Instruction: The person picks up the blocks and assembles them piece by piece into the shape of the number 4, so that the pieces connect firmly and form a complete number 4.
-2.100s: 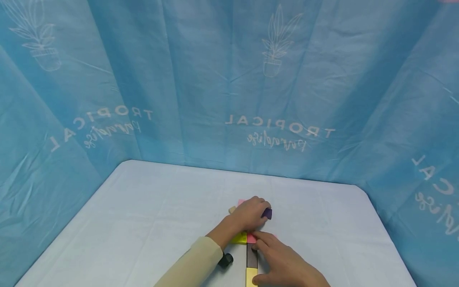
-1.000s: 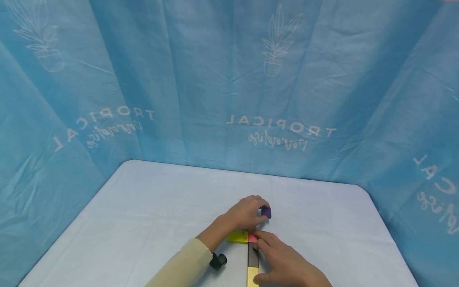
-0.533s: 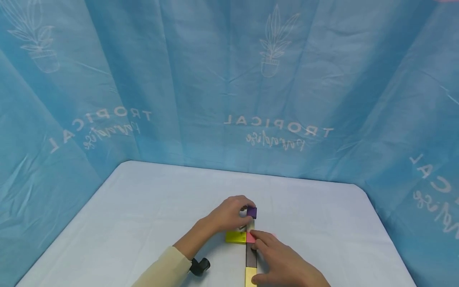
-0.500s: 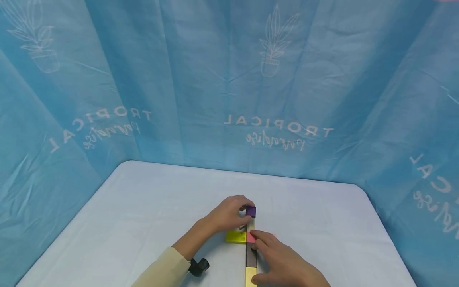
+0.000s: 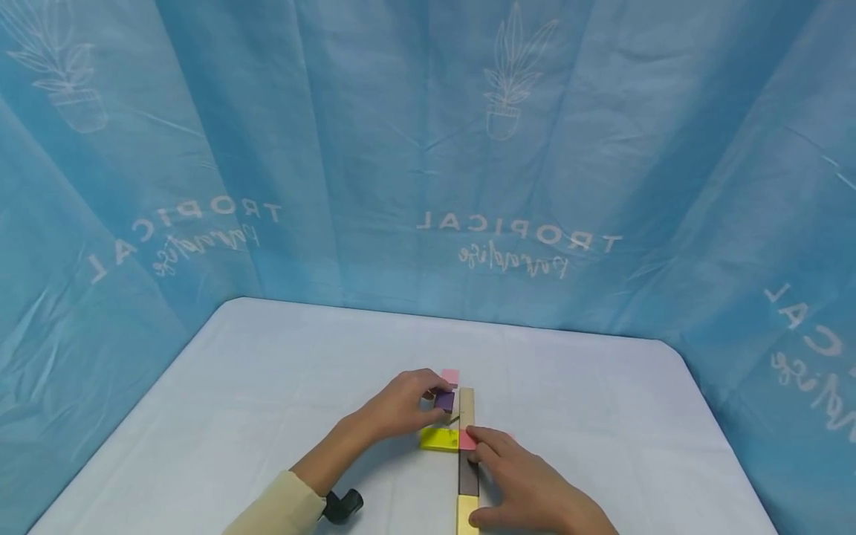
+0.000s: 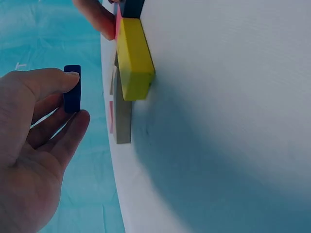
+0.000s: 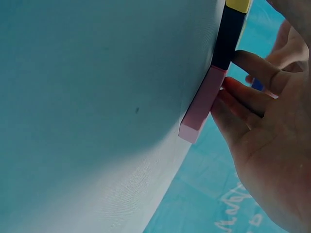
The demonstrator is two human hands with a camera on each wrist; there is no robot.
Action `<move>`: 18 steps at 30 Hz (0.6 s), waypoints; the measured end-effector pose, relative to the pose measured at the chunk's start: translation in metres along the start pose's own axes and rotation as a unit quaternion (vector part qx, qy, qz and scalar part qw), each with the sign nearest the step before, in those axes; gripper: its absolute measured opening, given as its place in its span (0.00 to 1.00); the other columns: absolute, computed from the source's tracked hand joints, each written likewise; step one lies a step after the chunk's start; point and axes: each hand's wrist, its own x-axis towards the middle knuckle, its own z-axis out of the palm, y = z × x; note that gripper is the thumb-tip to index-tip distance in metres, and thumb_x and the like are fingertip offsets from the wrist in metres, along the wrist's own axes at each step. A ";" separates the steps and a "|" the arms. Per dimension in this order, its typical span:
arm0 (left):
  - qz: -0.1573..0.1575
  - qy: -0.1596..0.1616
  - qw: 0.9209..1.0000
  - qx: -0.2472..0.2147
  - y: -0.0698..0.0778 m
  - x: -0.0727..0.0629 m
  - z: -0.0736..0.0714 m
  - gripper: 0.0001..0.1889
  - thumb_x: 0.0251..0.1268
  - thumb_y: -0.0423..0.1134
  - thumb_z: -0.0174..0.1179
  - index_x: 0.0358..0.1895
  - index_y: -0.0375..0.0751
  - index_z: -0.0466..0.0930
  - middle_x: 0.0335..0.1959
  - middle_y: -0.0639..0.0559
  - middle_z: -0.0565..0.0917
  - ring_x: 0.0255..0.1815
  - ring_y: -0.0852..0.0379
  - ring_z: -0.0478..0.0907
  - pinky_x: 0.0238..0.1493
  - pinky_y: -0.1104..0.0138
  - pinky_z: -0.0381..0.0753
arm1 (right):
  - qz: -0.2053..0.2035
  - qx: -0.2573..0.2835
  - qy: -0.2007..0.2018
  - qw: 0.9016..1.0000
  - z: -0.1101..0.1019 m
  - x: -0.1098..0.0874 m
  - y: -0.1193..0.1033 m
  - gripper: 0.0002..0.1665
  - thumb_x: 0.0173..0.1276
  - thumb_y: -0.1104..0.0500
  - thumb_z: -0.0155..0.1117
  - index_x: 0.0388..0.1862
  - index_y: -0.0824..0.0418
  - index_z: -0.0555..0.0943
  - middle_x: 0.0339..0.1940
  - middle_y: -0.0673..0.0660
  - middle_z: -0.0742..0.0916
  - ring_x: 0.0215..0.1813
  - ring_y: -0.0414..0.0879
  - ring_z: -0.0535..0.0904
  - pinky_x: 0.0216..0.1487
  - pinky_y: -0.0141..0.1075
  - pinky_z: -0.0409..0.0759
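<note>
My left hand (image 5: 401, 405) pinches a small dark purple block (image 5: 444, 402) between thumb and fingers. In the left wrist view that block (image 6: 72, 90) is held apart from the blocks on the table. My right hand (image 5: 521, 475) rests its fingertips along a row of blocks: a pink block (image 5: 467, 441), a dark grey block (image 5: 469, 475) and a pale yellow block (image 5: 465, 513). Beyond the pink block the row continues with a beige block (image 5: 467, 405). A bright yellow block (image 5: 439, 439) sticks out to the left. In the right wrist view a pink block (image 7: 201, 107) extends sideways.
Behind the left hand lies another pink block (image 5: 450, 376), partly hidden. The white-covered table (image 5: 301, 371) is enclosed by a blue printed curtain (image 5: 374, 148). A black device (image 5: 342, 507) sits at the left wrist.
My left hand has moved left with the purple block, from right of the row, past the beige block's far end, to its left. The right hand has stayed in place.
</note>
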 end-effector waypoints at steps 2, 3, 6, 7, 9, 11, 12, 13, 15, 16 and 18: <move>-0.004 0.001 1.000 0.000 -0.003 -0.004 0.000 0.20 0.59 0.41 0.68 0.55 0.46 0.80 0.48 0.59 0.80 0.44 0.62 0.77 0.48 0.70 0.78 | 0.007 0.003 -0.004 1.000 0.000 0.000 -0.001 0.44 0.51 0.24 0.61 0.60 0.48 0.74 0.74 0.49 0.62 0.70 0.45 0.60 0.63 0.47 0.68; -0.008 0.001 1.000 0.000 -0.004 -0.006 -0.001 0.19 0.59 0.41 0.68 0.54 0.46 0.80 0.48 0.59 0.80 0.44 0.62 0.77 0.48 0.70 0.78 | 0.011 0.007 -0.007 1.000 -0.001 0.000 -0.001 0.45 0.51 0.24 0.61 0.61 0.48 0.73 0.74 0.49 0.62 0.70 0.45 0.60 0.63 0.47 0.68; -0.019 -0.001 1.000 0.003 -0.009 -0.013 -0.001 0.18 0.58 0.40 0.68 0.53 0.47 0.80 0.47 0.59 0.80 0.44 0.63 0.77 0.47 0.70 0.78 | 0.019 0.013 -0.013 1.000 -0.001 0.001 -0.002 0.45 0.50 0.23 0.62 0.62 0.47 0.73 0.74 0.48 0.62 0.69 0.45 0.60 0.63 0.47 0.69; -0.021 -0.002 1.000 0.002 -0.010 -0.016 -0.001 0.18 0.58 0.40 0.68 0.53 0.47 0.80 0.47 0.59 0.80 0.44 0.63 0.77 0.47 0.69 0.78 | 0.020 0.013 -0.014 1.000 0.000 0.001 -0.002 0.45 0.50 0.23 0.62 0.61 0.46 0.73 0.74 0.48 0.62 0.69 0.45 0.60 0.63 0.47 0.68; -0.019 -0.003 1.000 0.003 -0.013 -0.019 -0.002 0.18 0.57 0.40 0.68 0.53 0.46 0.80 0.47 0.59 0.80 0.44 0.63 0.77 0.47 0.69 0.78 | 0.024 0.014 -0.016 0.999 0.000 0.001 -0.002 0.44 0.49 0.23 0.62 0.60 0.46 0.74 0.74 0.48 0.62 0.69 0.45 0.60 0.63 0.47 0.68; -0.021 -0.005 1.000 0.005 -0.015 -0.023 -0.003 0.19 0.57 0.40 0.68 0.53 0.46 0.81 0.47 0.58 0.80 0.44 0.63 0.76 0.47 0.69 0.78 | 0.028 0.011 -0.019 0.999 0.001 0.002 -0.002 0.43 0.49 0.23 0.63 0.59 0.45 0.74 0.74 0.47 0.62 0.69 0.44 0.60 0.63 0.47 0.69; -0.022 -0.005 1.000 0.006 -0.016 -0.024 -0.003 0.19 0.57 0.39 0.68 0.53 0.46 0.80 0.48 0.58 0.80 0.44 0.63 0.76 0.48 0.69 0.78 | 0.031 0.010 -0.020 0.999 0.001 0.002 -0.002 0.43 0.49 0.23 0.63 0.59 0.45 0.74 0.74 0.47 0.62 0.69 0.44 0.61 0.63 0.47 0.69; -0.024 -0.006 1.000 0.008 -0.017 -0.026 -0.004 0.19 0.57 0.39 0.68 0.54 0.46 0.80 0.48 0.58 0.80 0.44 0.63 0.76 0.48 0.69 0.78 | 0.035 0.009 -0.022 0.999 0.001 0.003 -0.002 0.43 0.48 0.23 0.63 0.58 0.44 0.74 0.74 0.47 0.62 0.69 0.44 0.61 0.62 0.47 0.69; -0.029 -0.008 1.000 0.009 -0.019 -0.028 -0.005 0.20 0.57 0.39 0.68 0.54 0.46 0.80 0.48 0.58 0.80 0.44 0.64 0.76 0.48 0.69 0.78 | 0.044 0.009 -0.025 0.999 0.002 0.004 -0.002 0.43 0.47 0.22 0.63 0.58 0.44 0.75 0.74 0.46 0.62 0.68 0.44 0.61 0.62 0.47 0.69; -0.030 -0.008 0.999 0.008 -0.020 -0.029 -0.005 0.20 0.57 0.39 0.68 0.54 0.46 0.81 0.48 0.58 0.80 0.44 0.64 0.76 0.48 0.69 0.77 | 0.048 0.009 -0.027 0.998 0.002 0.005 -0.002 0.43 0.46 0.22 0.63 0.58 0.43 0.75 0.74 0.46 0.62 0.68 0.44 0.61 0.62 0.47 0.70; -0.026 -0.009 1.000 0.004 -0.022 -0.030 -0.005 0.19 0.57 0.39 0.68 0.53 0.44 0.81 0.47 0.58 0.80 0.44 0.63 0.76 0.48 0.68 0.78 | 0.054 0.011 -0.029 0.998 0.002 0.006 -0.002 0.43 0.46 0.22 0.63 0.57 0.43 0.74 0.74 0.46 0.62 0.68 0.44 0.62 0.62 0.48 0.70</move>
